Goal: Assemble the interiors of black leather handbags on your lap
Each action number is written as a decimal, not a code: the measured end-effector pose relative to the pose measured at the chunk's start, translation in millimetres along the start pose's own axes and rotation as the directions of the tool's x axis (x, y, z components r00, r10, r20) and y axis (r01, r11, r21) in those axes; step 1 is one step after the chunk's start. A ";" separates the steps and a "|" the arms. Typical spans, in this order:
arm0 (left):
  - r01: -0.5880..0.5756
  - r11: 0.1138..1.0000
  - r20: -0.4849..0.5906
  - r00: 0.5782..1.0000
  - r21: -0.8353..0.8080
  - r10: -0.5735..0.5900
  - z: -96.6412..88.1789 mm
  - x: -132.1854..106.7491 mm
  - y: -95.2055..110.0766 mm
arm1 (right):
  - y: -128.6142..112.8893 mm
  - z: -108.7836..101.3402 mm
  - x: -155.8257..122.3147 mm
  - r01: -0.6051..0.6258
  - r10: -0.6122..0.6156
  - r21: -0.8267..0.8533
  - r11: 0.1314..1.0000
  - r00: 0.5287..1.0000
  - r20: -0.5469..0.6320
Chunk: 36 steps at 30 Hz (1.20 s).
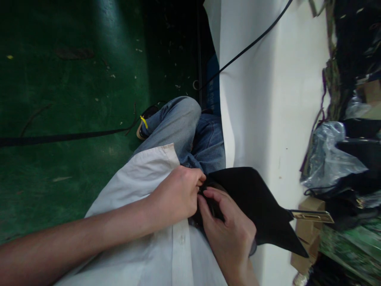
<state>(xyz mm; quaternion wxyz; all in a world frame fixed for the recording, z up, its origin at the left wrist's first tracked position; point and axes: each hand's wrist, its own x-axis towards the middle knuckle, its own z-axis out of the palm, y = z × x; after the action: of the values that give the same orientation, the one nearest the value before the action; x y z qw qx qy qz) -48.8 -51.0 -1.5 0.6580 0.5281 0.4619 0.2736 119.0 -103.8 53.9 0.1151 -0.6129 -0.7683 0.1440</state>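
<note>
A black flat piece with angled edges (253, 202) lies across my lap and the edge of the white surface. It looks like part of a bag, and a gold-coloured metal fitting (314, 216) sticks out from its right end. My left hand (181, 192) is closed, its fingertips pressed together at the dark left end of this piece. Close against it, my right hand (230, 226) pinches the same dark end between thumb and forefinger. A small dark detail sits between the fingertips, too hidden to make out.
The white tabletop (297, 99) runs along the right, with a black cord (253, 43) hanging over it. Clear plastic wrapping (330, 159), a cardboard box (309, 232) and dark goods lie further right. A black strap (65, 137) crosses the green floor (74, 91).
</note>
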 end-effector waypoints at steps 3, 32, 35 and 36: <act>-0.016 0.999 0.027 1.000 0.035 0.015 -3.7 -0.6 2.7 | 0.1 0.2 1.8 0.006 -0.006 0.004 1.000 1.000 -0.011; -0.226 0.963 0.091 0.972 0.149 0.215 -18.0 32.2 -17.1 | 35.0 -2.5 55.3 -0.451 0.317 0.386 0.804 0.876 0.364; -0.210 0.969 0.100 0.975 0.131 0.198 -21.7 39.4 -16.6 | 37.0 -3.2 59.4 -0.468 0.315 0.405 0.785 0.865 0.389; -0.203 0.970 0.100 0.976 0.130 0.191 -22.6 40.9 -15.7 | 36.9 -3.4 59.8 -0.466 0.312 0.407 0.786 0.867 0.389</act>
<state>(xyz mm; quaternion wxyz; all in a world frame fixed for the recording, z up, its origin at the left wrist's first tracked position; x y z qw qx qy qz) -53.8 -10.9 -29.7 0.6084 0.6275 0.3961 0.2815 140.4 -37.5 43.7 0.1150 -0.6808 -0.5698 0.4456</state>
